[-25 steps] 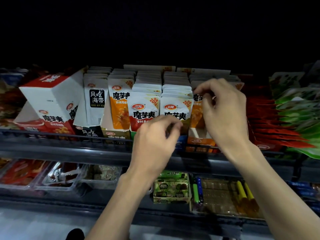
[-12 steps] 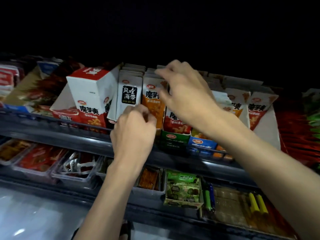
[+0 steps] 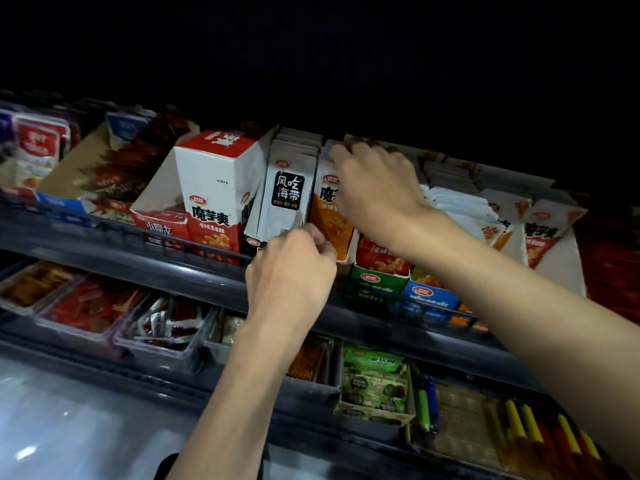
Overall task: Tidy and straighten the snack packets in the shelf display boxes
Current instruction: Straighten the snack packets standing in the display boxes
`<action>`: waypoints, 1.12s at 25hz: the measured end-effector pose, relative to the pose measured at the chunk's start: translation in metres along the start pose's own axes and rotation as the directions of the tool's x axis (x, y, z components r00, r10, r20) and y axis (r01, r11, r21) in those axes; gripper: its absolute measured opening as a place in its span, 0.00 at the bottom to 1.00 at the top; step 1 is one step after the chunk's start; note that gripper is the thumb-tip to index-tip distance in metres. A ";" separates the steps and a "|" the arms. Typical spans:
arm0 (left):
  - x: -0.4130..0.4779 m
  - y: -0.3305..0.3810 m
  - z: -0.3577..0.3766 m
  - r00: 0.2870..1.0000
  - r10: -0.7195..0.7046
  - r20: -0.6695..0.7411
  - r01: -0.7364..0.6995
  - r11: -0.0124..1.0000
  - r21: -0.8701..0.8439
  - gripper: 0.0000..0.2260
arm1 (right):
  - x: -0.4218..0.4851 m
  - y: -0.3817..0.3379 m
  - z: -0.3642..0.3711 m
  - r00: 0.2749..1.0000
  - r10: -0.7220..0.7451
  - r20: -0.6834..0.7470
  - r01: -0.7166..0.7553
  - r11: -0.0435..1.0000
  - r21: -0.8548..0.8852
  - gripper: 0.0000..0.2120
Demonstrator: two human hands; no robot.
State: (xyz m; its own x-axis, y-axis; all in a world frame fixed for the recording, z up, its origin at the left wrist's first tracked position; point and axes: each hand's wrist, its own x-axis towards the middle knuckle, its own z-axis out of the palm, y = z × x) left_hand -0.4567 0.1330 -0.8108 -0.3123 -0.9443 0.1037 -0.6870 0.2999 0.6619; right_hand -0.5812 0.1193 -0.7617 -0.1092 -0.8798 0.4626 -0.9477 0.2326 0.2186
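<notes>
Upright, orange packets [image 3: 329,221] fill their box [image 3: 350,249].

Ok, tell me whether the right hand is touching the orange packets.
Touching. In the head view the right hand curls its fingers over the tops of the orange packets.

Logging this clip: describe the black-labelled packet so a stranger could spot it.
On the upper shelf, find the tilted red-and-white carton. Right of it, before the orange packets under the right hand, stands the white packet. It alone carries a black square label.
</notes>
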 end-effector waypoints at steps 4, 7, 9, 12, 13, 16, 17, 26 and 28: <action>-0.001 0.000 0.002 0.999 0.012 -0.048 -0.014 0.999 -0.048 0.07 | 0.000 0.008 0.005 0.997 -0.012 -0.071 0.018 0.997 0.074 0.13; 0.002 0.000 0.006 0.990 0.028 -0.136 -0.041 0.995 -0.093 0.10 | 0.002 0.014 0.015 0.998 0.004 -0.064 0.002 0.996 0.089 0.08; 0.003 0.001 0.008 0.976 0.047 -0.214 -0.079 0.986 -0.144 0.14 | 0.002 0.018 0.017 0.984 -0.006 -0.176 0.039 0.982 0.182 0.05; 0.004 0.004 0.009 0.937 0.074 -0.342 -0.183 0.936 -0.300 0.18 | 0.002 0.025 -0.003 0.931 0.028 -0.364 0.138 0.896 0.421 0.07; 0.003 0.006 0.009 0.920 0.082 -0.384 -0.227 0.909 -0.348 0.19 | 0.001 0.028 -0.015 0.899 0.037 -0.436 0.187 0.868 0.460 0.08; -0.002 0.013 0.010 0.849 0.137 -0.510 -0.377 0.833 -0.404 0.20 | -0.013 0.036 -0.054 0.782 0.091 -0.617 0.312 0.799 0.513 0.09; -0.004 0.015 0.011 0.823 0.160 -0.545 -0.426 0.809 -0.405 0.21 | -0.020 0.038 -0.064 0.755 0.110 -0.647 0.351 0.765 0.540 0.08; -0.032 0.038 0.027 0.777 0.407 -0.481 -0.628 0.435 -0.646 0.10 | -0.110 0.099 -0.070 0.791 0.454 -0.410 0.250 0.371 0.894 0.06; -0.039 0.045 0.035 0.795 0.488 -0.361 -0.577 0.422 -0.699 0.06 | -0.120 0.111 -0.060 0.805 0.501 -0.317 0.192 0.285 0.939 0.07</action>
State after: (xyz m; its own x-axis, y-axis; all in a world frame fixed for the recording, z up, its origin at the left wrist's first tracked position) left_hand -0.4983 0.1883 -0.8116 -0.3467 -0.6528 0.6735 0.3491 0.5767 0.7386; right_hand -0.6551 0.2755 -0.7418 -0.4680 -0.4608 0.7541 -0.5731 -0.4914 -0.6558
